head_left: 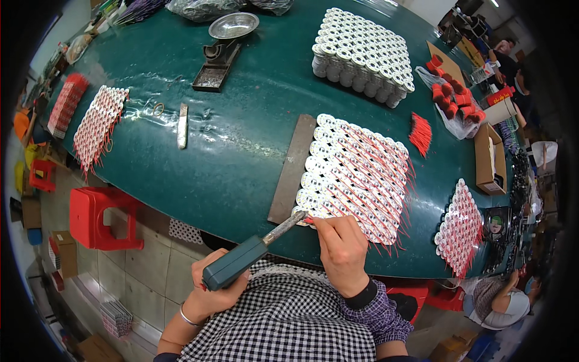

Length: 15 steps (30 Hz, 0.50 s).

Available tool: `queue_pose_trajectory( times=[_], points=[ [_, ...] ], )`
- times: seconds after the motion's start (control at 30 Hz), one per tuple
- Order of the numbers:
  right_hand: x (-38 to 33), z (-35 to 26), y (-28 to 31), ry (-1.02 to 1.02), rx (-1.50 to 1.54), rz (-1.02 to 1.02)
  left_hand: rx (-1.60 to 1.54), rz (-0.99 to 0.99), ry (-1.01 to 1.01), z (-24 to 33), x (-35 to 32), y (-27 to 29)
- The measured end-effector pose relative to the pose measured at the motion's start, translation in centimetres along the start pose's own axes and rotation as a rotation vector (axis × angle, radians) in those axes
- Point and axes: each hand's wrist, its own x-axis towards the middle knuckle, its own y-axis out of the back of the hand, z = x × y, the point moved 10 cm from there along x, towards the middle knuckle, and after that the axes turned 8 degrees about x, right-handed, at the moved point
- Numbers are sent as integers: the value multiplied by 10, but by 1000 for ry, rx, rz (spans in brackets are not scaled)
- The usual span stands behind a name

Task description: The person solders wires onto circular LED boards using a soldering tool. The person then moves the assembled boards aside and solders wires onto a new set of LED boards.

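My left hand (pixel 218 283) is closed round the green handle of a soldering iron (pixel 240 260). The iron's metal barrel slants up and right, its tip at the lower left corner of a panel of round white circuit boards (pixel 329 145). Thin red wires run across most of that panel and hang past its right edge. At the same corner, the fingertips of my right hand (pixel 345 246) pinch a short red wire (pixel 309 221) close to the iron's tip. A flat dark metal bar (pixel 294 166) lies along the panel's left side.
A thick stack of white boards (pixel 362 51) stands at the back. Cut red wires (pixel 420 134) lie right of the panel, near a bag of red spools (pixel 452 102). Wired panels (pixel 459 228) sit at both sides. A scale (pixel 220 60), a metal strip (pixel 183 127) and a red stool (pixel 90 217) are leftward.
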Motion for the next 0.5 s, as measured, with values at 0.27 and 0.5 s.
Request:
queue_pose_trajectory(
  times=[0.27,0.5],
  points=[
    [-4,1,-2,-8,-19,-14,-257,88,287,-31,-31,8],
    [-3,-7,4,18,38,34,-126,95,123,-28,-30,10]
  ],
)
